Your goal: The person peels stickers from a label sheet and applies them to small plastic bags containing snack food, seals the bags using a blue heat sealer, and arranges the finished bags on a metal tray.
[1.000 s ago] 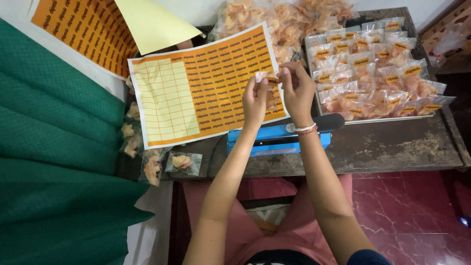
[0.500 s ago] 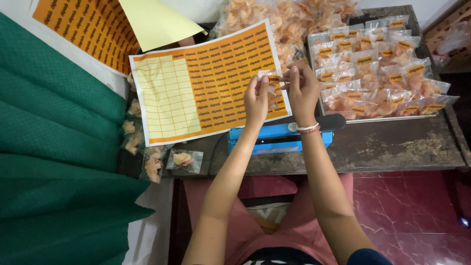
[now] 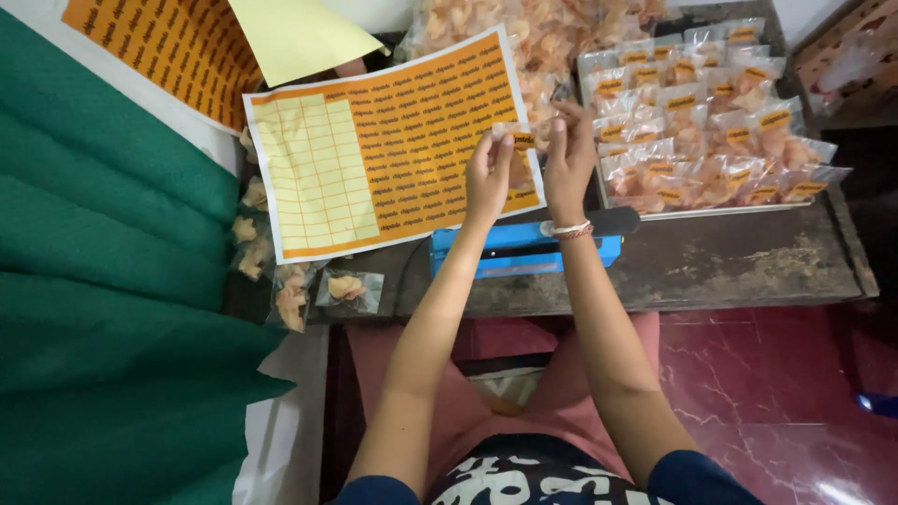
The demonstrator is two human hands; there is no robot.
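- The left hand (image 3: 488, 173) and right hand (image 3: 567, 159) have risen a little above the sticker sheet (image 3: 393, 150).
- Both grips are clamped on a small clear packet (image 3: 520, 159); its orange label now sits on top.
- Labelled packets fill the tray (image 3: 748, 210) on the tabletop (image 3: 739, 266).

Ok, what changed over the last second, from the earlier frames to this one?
Little changed. Both hands stay raised over the orange sticker sheet, holding a small clear snack bag between them. The left hand keeps its pinch; the right hand opened its fingers slightly. The sheet, blue sealer and tray of labelled bags did not move.
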